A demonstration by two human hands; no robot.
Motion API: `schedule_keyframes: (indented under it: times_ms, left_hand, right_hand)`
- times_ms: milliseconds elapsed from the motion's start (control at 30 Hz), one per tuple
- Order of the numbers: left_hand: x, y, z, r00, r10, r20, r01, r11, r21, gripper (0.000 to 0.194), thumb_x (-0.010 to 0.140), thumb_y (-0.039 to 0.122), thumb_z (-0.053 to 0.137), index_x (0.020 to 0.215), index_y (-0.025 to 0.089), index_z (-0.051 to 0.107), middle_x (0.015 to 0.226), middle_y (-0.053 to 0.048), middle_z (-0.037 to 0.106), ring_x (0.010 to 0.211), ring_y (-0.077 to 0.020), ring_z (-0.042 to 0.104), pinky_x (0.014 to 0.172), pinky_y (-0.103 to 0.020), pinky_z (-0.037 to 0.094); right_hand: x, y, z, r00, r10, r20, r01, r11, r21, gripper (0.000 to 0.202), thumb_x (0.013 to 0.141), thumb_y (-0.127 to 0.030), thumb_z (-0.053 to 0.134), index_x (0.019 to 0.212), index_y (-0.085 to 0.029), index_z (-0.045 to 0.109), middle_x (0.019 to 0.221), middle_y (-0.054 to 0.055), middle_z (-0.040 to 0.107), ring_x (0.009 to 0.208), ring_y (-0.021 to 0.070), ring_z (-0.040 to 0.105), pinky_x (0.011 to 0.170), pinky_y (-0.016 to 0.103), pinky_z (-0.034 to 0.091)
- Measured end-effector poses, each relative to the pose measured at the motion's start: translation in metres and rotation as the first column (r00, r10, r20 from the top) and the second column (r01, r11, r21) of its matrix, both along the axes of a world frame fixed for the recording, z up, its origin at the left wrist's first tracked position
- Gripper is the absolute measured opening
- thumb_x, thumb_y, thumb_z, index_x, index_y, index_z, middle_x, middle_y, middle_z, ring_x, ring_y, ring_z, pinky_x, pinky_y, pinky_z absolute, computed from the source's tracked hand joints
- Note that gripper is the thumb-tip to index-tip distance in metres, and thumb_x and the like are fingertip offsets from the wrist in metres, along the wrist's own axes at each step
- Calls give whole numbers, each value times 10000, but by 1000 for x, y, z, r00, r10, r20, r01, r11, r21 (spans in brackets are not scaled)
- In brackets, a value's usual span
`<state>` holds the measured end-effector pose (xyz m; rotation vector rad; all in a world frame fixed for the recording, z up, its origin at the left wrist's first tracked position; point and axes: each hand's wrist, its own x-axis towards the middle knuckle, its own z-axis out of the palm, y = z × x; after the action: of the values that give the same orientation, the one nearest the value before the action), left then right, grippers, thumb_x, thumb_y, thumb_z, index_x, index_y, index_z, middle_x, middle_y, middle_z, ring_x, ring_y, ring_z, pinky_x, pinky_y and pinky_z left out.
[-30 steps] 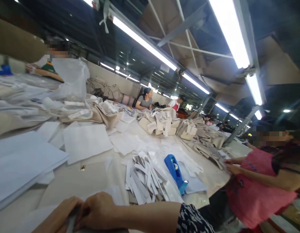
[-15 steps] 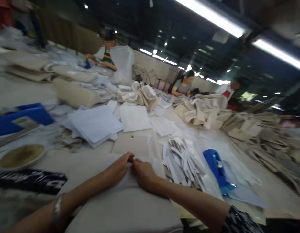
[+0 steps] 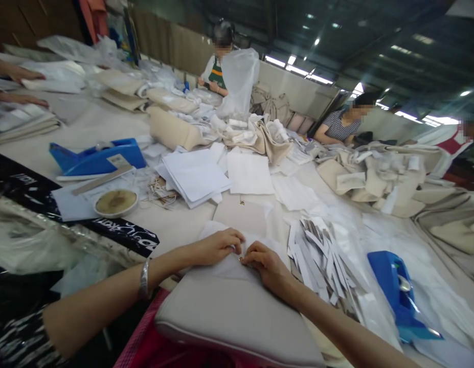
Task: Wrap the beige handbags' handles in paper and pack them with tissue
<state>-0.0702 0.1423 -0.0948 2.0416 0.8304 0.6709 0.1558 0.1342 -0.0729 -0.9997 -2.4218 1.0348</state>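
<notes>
Beige padded piece [image 3: 237,317] nearest, at the table's near edge in front of the pink cloth [image 3: 142,340], broad face up; looks light for its bulk, soft-faced but firm enough to hold its shape, likely not slippery, pale surface probably marks easily; best held by the rounded side edges, palms flat, no nails. Thin white sheet [image 3: 223,268] over its far end: limp, near weightless, likely to crease or tear, so take it by a corner. Right hand [image 3: 265,263] has thumb and forefinger pinching a small metal fitting [image 3: 241,259], probably hard and fiddly, fingertips only; what it's fixed to, can't tell. Left hand [image 3: 219,246] beside it on the sheet, fingers curled, tips bent down; can't tell if they grip anything. Just beyond, a beige panel [image 3: 240,217] lies flat, likely stiffer. Right of the hands, loose paper strips [image 3: 323,260], then a blue tape dispenser [image 3: 398,294]. Farther, white sheets [image 3: 194,176] stacked; beyond those, heaped beige pieces [image 3: 175,128] and a co-worker [image 3: 217,76].
</notes>
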Motion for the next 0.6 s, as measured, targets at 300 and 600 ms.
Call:
schedule_keyframes:
  times_ms: [300,600]
  left_hand:
    - [-8,-5,17,975,-220,29,218,973,76,424,852,-6,416,1106,203,683,1192,-89,640,1142,-200,564,1034,-328,419]
    - [-9,-11,10,968,-198,-157,243,898,367,226,925,212,507,1002,278,709,1012,-55,676,1019,-202,629,934,-332,484]
  right_hand:
    - [12,-1,16,991,116,62,-113,992,-55,378,901,-54,475,1062,-281,731,1117,48,605,1062,165,566,937,272,427]
    - [17,29,4,987,77,138,-62,992,-111,196,857,-349,555,890,-375,746,859,3,687,786,205,675,703,260,552]
